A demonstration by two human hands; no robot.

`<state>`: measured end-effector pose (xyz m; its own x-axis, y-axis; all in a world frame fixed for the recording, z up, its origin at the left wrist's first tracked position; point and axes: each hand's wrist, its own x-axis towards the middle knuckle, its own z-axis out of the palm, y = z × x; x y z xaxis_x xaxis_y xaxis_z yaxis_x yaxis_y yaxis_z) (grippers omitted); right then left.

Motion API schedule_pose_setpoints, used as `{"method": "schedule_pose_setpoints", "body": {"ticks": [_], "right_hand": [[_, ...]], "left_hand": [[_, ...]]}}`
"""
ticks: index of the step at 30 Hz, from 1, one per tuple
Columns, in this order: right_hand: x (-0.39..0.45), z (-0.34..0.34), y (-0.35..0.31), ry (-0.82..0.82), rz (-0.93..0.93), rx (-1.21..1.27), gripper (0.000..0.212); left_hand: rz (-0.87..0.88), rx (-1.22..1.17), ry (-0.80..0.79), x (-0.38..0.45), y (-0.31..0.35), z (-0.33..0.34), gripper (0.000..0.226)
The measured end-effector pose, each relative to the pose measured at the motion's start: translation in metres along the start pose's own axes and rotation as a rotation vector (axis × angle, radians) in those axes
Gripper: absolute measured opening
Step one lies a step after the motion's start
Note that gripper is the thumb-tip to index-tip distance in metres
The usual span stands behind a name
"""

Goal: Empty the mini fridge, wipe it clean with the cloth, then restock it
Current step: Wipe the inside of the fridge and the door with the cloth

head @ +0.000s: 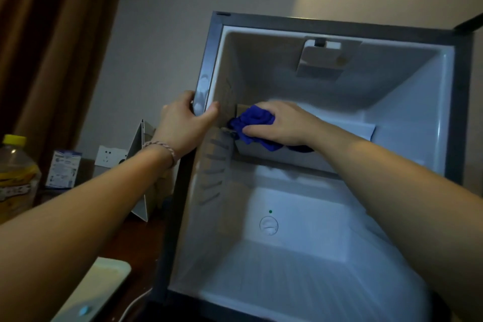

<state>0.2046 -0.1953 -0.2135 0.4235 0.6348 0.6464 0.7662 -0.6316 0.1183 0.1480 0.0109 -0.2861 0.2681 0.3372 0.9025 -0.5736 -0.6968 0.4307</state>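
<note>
The mini fridge (407, 102) stands open in front of me, its white inside bare of food or drink. My left hand (184, 123) grips the fridge's left front edge, thumb inside the frame. My right hand (282, 123) reaches deep inside and holds a bunched blue cloth (254, 123) against the left end of the white shelf (363, 131), by the ribbed left wall. A round dial with a green dot above it sits on the lower back wall.
On the dark wooden desk to the left stand a yellow-capped bottle (15, 178), a small blue-and-white carton (64, 168) and a folded white card (139, 180). A wall socket (108, 155) is behind them. A pale tray-like object (96, 293) lies at the bottom left.
</note>
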Motion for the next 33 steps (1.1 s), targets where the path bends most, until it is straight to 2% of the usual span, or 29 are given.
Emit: {"method": "schedule_pose_setpoints", "body": {"ticks": [3, 9, 11, 15, 18, 24, 26, 29, 33], "right_hand": [[-0.014, -0.011, 0.007, 0.014, 0.047, -0.044, 0.016], [-0.070, -0.054, 0.052, 0.023, 0.276, -0.165, 0.042], [-0.071, -0.054, 0.053, 0.022, 0.302, -0.162, 0.042], [-0.064, -0.047, 0.043, 0.045, 0.265, -0.142, 0.034], [-0.046, -0.033, 0.028, 0.054, 0.214, -0.084, 0.036], [0.015, 0.010, -0.014, 0.101, 0.150, -0.007, 0.034], [0.027, 0.016, -0.022, 0.070, 0.151, -0.025, 0.037], [0.029, 0.015, -0.027, 0.016, 0.168, -0.054, 0.053], [0.017, 0.009, -0.024, -0.025, 0.215, 0.099, 0.047]], "left_hand": [[0.007, -0.014, -0.023, -0.001, 0.002, -0.002, 0.024], [0.027, -0.008, -0.061, -0.002, 0.003, -0.005, 0.023], [0.032, -0.013, -0.066, -0.004, 0.005, -0.007, 0.024], [0.028, -0.042, -0.051, -0.008, 0.009, -0.001, 0.027], [-0.004, -0.017, -0.010, -0.008, 0.009, 0.003, 0.024], [-0.023, -0.060, -0.026, -0.007, 0.005, 0.005, 0.025], [-0.032, -0.073, -0.026, -0.006, 0.002, 0.004, 0.027], [-0.038, -0.089, -0.030, -0.006, 0.000, 0.004, 0.025], [-0.013, -0.025, -0.019, -0.006, 0.001, 0.000, 0.023]]}}
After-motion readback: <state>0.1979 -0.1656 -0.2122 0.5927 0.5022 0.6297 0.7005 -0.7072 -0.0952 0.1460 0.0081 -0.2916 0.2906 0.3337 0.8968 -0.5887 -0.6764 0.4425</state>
